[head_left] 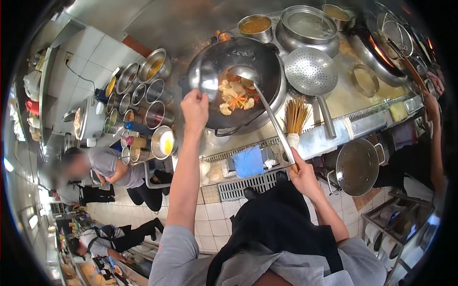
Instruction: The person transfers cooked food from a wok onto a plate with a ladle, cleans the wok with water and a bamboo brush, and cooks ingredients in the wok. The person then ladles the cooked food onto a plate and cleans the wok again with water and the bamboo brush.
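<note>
In front of me a black wok [205, 57] holds pale pieces and orange strips of food [234, 97]. My right hand [304, 175] is closed round the handle of a long metal ladle [274, 121], whose bowl lies in the wok beside the food. Over the wok's near left part is my left hand [194, 108], with its fingers curled. A blurred shiny metal vessel [204, 78] shows just beyond those fingers, and they appear to grip it. A perforated skimmer [311, 71] and a bamboo brush [296, 119] lie to the right of the wok.
Metal bowls and pots of ingredients [155, 66] stand at the left. A blue cloth [248, 161] lies on the front ledge. At the right are a large pot [357, 168] and a person's arm [433, 119] by another wok. Other people stand at the left.
</note>
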